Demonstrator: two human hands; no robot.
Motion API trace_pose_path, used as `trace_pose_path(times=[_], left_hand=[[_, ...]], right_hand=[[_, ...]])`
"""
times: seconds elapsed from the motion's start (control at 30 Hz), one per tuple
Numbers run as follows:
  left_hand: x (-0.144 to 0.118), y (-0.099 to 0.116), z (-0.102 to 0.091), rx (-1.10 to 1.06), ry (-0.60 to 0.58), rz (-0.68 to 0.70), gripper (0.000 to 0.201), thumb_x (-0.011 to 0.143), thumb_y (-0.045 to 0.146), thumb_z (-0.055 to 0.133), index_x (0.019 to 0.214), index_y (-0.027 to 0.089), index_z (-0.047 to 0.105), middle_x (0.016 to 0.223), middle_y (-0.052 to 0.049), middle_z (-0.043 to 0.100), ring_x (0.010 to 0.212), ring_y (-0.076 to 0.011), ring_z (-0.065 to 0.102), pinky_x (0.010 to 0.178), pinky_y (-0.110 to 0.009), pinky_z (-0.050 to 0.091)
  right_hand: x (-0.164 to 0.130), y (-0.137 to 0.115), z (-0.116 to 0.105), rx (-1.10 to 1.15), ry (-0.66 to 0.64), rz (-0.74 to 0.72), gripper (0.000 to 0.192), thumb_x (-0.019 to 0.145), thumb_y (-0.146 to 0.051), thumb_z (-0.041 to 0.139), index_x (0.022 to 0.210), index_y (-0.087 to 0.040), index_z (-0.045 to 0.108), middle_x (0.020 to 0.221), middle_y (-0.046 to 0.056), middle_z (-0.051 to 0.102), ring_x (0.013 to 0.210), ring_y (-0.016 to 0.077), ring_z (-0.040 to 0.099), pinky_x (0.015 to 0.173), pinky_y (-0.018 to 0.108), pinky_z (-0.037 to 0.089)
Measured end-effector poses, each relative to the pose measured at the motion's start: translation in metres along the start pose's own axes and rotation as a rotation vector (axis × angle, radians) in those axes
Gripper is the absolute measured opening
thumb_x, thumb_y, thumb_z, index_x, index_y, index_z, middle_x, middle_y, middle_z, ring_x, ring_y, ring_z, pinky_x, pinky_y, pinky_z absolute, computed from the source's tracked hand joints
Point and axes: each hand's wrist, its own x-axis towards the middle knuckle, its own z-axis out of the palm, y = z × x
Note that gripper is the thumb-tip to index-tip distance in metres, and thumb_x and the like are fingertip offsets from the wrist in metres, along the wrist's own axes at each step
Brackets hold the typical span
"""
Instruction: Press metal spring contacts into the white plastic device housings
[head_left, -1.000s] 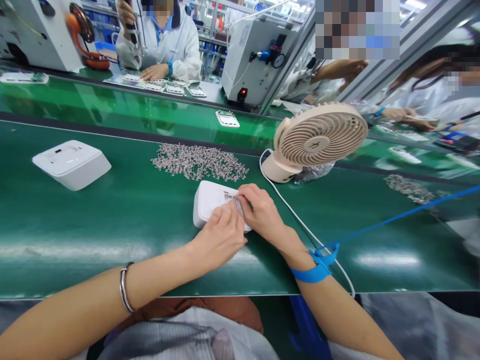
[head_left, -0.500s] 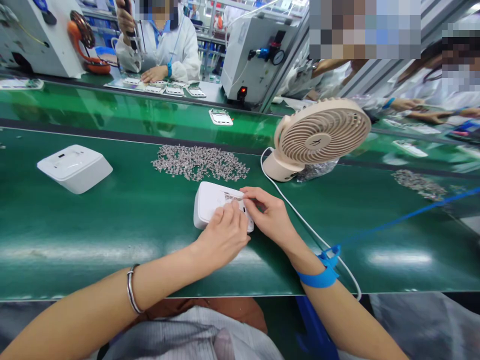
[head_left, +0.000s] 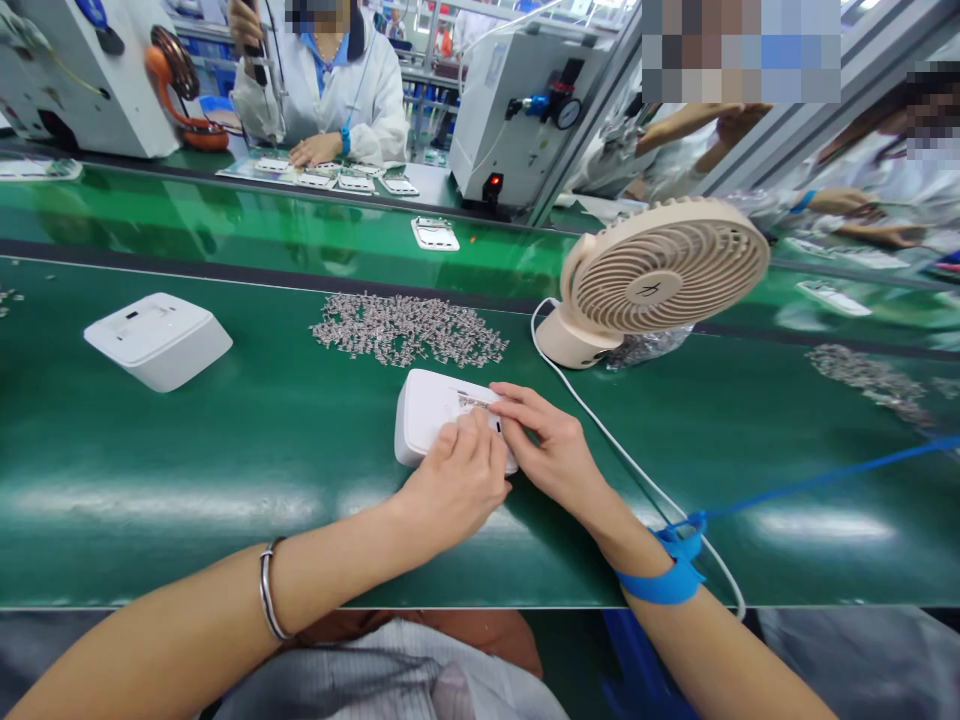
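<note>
On the green work surface in front of me lies a white plastic housing (head_left: 422, 420) with rounded corners. A recessed slot in its top holds small metal parts (head_left: 472, 400). My left hand (head_left: 457, 480) is closed over the near side of the housing, its bent fingers bunched at the slot. At the right end is my right hand (head_left: 551, 440), closed, with finger and thumb brought together beside the slot. Whatever sits between its fingertips is too small or hidden to tell. Just beyond the housing, a pile of small metal clips (head_left: 409, 328) is spread out.
A second white housing (head_left: 161, 345) stands to the left. A beige fan (head_left: 660, 285) stands at the back right, its white cable (head_left: 637, 465) running towards me. A blue wrist strap cord (head_left: 825, 475) stretches right. Across the green conveyor (head_left: 300, 225), co-workers handle white boards.
My view has shifted slightly, so most things sit a little further right and lower. Both hands stay on the housing, with only small finger movement. The white board on the conveyor has moved left.
</note>
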Motion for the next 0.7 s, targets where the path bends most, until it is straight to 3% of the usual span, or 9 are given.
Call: trace_pose_path(times=[0.17,0.3,0.4,0.57,0.7], left_hand=[[-0.001,0.001,0.001,0.027,0.027,-0.009,0.041,0.091,0.033,0.038,0.114,0.004,0.057,0.122,-0.018,0.054,0.107,-0.0271,0.052,0.085,-0.034,0.038],[0.0,0.004,0.001,0.05,0.007,-0.016,0.043,0.092,0.034,0.037,0.117,0.004,0.056,0.123,-0.018,0.053,0.105,-0.025,0.053,0.086,-0.032,0.037],[0.0,0.004,0.0,0.067,-0.004,-0.013,0.042,0.092,0.03,0.035,0.117,0.004,0.056,0.124,-0.018,0.052,0.104,-0.024,0.053,0.085,-0.032,0.037],[-0.001,0.0,-0.001,0.089,0.024,0.006,0.038,0.092,0.027,0.036,0.115,0.005,0.056,0.119,-0.016,0.054,0.095,-0.022,0.054,0.082,-0.032,0.036],[-0.004,-0.005,-0.002,0.014,0.043,-0.008,0.042,0.086,0.047,0.049,0.089,0.008,0.063,0.094,-0.013,0.061,0.081,-0.0219,0.054,0.074,-0.033,0.038]], right_hand=[[0.003,-0.002,-0.002,-0.159,-0.069,-0.097,0.024,0.086,-0.019,0.041,0.092,-0.016,0.064,0.112,0.014,0.056,0.099,0.0254,0.056,0.083,0.043,0.048],[0.01,-0.002,0.005,0.037,0.056,0.135,0.015,0.078,-0.022,0.049,0.086,-0.017,0.06,0.096,0.009,0.059,0.087,0.0208,0.058,0.073,0.034,0.05],[0.016,0.001,0.012,0.158,0.106,0.342,0.019,0.069,-0.028,0.055,0.083,-0.016,0.058,0.082,0.005,0.06,0.074,0.0192,0.058,0.067,0.032,0.049],[0.021,0.002,0.013,0.271,0.103,0.42,0.022,0.063,-0.032,0.059,0.077,-0.015,0.06,0.074,0.003,0.059,0.068,0.0168,0.055,0.065,0.03,0.046],[0.021,0.003,0.013,0.421,0.222,0.553,0.03,0.061,-0.039,0.065,0.078,-0.015,0.061,0.071,0.003,0.058,0.063,0.0145,0.051,0.056,0.025,0.043]])
